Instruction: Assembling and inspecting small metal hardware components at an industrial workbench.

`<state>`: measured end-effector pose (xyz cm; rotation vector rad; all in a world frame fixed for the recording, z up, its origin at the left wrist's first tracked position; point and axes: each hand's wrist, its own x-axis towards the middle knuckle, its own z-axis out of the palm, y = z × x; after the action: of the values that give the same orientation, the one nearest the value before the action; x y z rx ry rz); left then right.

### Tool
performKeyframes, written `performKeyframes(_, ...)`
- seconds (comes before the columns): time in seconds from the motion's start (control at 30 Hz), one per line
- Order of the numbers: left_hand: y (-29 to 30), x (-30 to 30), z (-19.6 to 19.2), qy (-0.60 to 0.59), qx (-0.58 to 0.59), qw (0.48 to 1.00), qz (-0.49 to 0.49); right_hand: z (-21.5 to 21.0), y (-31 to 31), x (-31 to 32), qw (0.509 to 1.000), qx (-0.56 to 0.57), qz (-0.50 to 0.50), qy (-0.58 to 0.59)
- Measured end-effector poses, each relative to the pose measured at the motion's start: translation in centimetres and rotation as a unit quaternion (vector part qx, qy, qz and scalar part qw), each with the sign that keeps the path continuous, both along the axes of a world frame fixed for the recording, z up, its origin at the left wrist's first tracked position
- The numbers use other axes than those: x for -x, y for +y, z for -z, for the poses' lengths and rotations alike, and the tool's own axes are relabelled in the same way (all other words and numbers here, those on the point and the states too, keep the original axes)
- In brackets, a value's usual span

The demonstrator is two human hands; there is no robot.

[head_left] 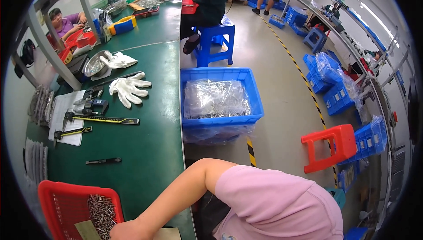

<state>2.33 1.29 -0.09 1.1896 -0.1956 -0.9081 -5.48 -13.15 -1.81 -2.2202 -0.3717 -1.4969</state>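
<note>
My right arm reaches across the near edge of the green table from a pink sleeve. At the lower edge, my right hand (131,231) is beside a red plastic basket (79,187), against a heap of small metal screw-like parts (101,211). Its fingers are cut off and hidden, so I cannot see whether they hold anything. A tan card (87,230) leans in the basket by the parts. Under my wrist lies a pale brown sheet (168,234). My left hand is out of the picture.
The green table (145,160) holds a dark slim tool (103,161), calipers (105,119), a micrometer (98,105), white gloves (130,89) and a metal bowl (95,64). Right of it stand a blue crate (257,108) of bagged parts and a red stool (328,147). Co-workers sit further off.
</note>
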Motion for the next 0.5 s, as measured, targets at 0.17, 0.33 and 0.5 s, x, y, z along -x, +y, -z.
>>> performKeyframes(0.17, 0.2, 0.3, 0.7, 0.073, 0.035, 0.996, 0.048, 0.2, -0.2, 0.9, 0.996, 0.074, -0.006, -0.04)
performKeyframes(0.33, 1.2, 0.3, 0.1, 0.06, 0.055, 0.996, 0.048, 0.3, 0.8, 0.5, 0.998, -0.035, -0.049, -0.034)
performKeyframes(0.5, -0.2, 2.9, -0.7, -0.032, 0.081, 0.995, 0.049, -0.8, 0.4, 2.3, 0.985, -0.16, -0.049, 0.041)
